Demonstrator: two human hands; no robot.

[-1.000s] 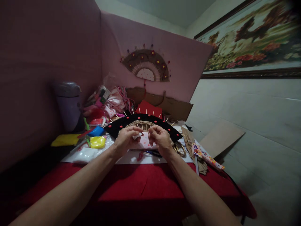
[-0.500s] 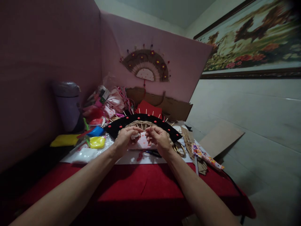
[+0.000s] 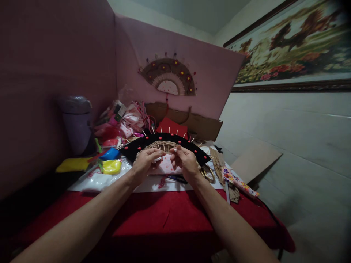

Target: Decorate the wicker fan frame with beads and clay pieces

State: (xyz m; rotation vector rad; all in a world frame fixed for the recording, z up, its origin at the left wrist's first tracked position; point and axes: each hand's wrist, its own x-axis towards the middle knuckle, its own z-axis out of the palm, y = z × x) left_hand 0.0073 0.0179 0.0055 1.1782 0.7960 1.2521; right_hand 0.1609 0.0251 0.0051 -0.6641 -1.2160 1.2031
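My left hand (image 3: 146, 160) is closed around a lump of white clay (image 3: 157, 159), partly hidden by its fingers. A small white bit shows between the thumb and fingertip of my right hand (image 3: 184, 160), which is pinched a short way from the left. Both hands hover over a fan-shaped craft piece (image 3: 164, 136) lying on the table. Its black band carries red dots, with thin sticks poking past the outer edge. A braided tan cord (image 3: 161, 143) runs along the inner curve, and below is a pale dotted half-round (image 3: 168, 166).
Left are yellow (image 3: 112, 167) and blue (image 3: 110, 153) packets, a clear bag of white material (image 3: 100, 180) and a purple bottle (image 3: 77, 124). Scissors (image 3: 207, 173), corrugated cardboard (image 3: 218, 162) and a flower-patterned strip (image 3: 240, 181) lie right. A finished fan (image 3: 171, 69) hangs behind on the pink board.
My fingertips have drawn apart slightly, and a small white bit now shows in my right pinch. The whole view has shifted a little. The fan on the table has stayed put.
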